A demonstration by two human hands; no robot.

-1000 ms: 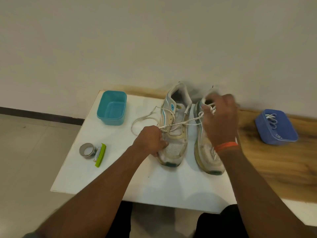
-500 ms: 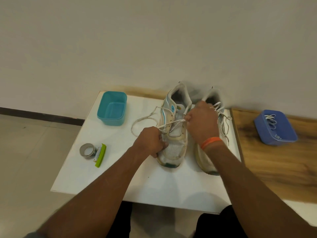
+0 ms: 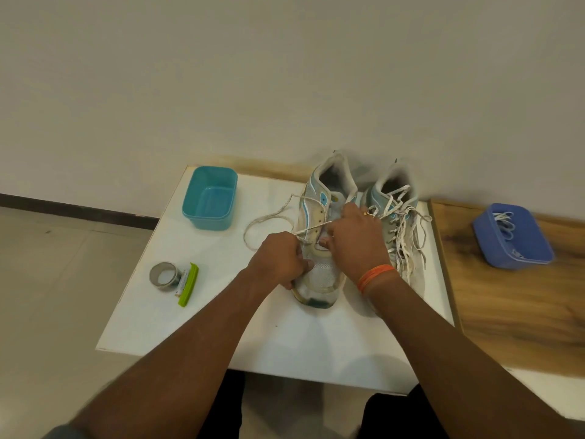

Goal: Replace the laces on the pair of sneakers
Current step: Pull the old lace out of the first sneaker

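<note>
Two worn white and blue sneakers stand side by side on the white board, toes toward me. My left hand grips the toe side of the left sneaker. My right hand lies over that sneaker's eyelets and pinches its white lace, which runs across the tongue and loops out to the left on the board. The right sneaker has its loosened lace draped over its top and outer side. An orange band circles my right wrist.
An empty teal tub stands at the board's back left. A tape roll and a green-handled tool lie near the left edge. On the wooden surface to the right, a blue tub holds white laces.
My right hand has come back from over the right sneaker to the left sneaker's eyelets, letting the lace go slack. My left hand has stayed on the toe.
</note>
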